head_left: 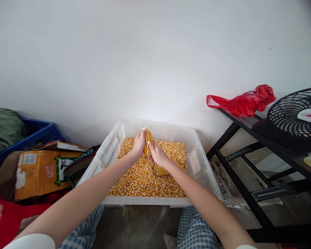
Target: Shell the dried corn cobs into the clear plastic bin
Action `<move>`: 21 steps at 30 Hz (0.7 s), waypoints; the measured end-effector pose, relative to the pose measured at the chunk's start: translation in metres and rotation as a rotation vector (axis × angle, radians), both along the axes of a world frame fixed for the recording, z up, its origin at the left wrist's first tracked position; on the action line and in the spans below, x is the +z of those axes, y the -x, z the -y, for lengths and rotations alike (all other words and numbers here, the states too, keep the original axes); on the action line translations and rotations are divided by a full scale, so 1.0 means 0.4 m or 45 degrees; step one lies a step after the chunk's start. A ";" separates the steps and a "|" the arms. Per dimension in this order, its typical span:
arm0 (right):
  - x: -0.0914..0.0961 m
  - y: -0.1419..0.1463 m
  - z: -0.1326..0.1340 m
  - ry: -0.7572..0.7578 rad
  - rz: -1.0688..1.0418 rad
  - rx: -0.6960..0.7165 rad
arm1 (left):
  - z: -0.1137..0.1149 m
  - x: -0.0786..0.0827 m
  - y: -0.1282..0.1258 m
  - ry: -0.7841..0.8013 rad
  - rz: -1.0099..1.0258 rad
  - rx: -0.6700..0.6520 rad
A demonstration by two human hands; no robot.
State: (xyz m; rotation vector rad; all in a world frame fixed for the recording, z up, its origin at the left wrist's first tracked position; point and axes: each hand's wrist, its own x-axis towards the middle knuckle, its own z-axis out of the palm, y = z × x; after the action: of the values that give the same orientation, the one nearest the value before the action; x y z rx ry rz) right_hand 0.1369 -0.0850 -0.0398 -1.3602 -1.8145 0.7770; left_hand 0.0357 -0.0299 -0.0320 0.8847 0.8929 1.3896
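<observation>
An ear of corn (pixel 147 141), yellow with rows of kernels, is held upright between my two hands over a plastic tub. My left hand (pixel 139 142) wraps around its left side near the pale upper end. On the lower right side my right hand (pixel 157 153) grips the same ear, thumb pressed on the kernels. Loose corn kernels (pixel 145 185) cover the floor of the translucent tub (pixel 155 200). Another ear of corn (pixel 161 171) lies on the kernels beneath my right wrist, partly hidden by it.
At right a black rack (pixel 238 119) carries a red plastic bag (pixel 245 103) and a black fan (pixel 298 116). Left of the tub lie an orange cardboard box (pixel 43 173), a dark mesh bag (pixel 80 166) and a blue crate (pixel 43 133). A white wall (pixel 155 62) rises behind.
</observation>
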 end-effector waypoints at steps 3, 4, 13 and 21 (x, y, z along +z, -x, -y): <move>0.001 -0.007 -0.005 0.108 -0.124 0.040 | 0.001 0.009 0.003 0.022 0.016 -0.069; 0.004 -0.008 -0.006 0.160 -0.190 0.060 | 0.002 0.013 0.005 0.031 0.012 -0.073; 0.028 0.008 -0.002 -0.034 -0.243 -0.092 | 0.016 0.022 -0.006 -0.153 -0.198 -0.031; 0.003 0.001 -0.007 -0.029 -0.108 -0.111 | 0.014 0.003 -0.008 -0.128 -0.229 -0.013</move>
State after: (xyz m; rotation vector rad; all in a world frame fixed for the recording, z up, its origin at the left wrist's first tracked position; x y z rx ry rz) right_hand 0.1365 -0.0824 -0.0384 -1.3618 -1.6823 0.7550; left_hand 0.0389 -0.0353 -0.0310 1.1032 0.9584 1.3709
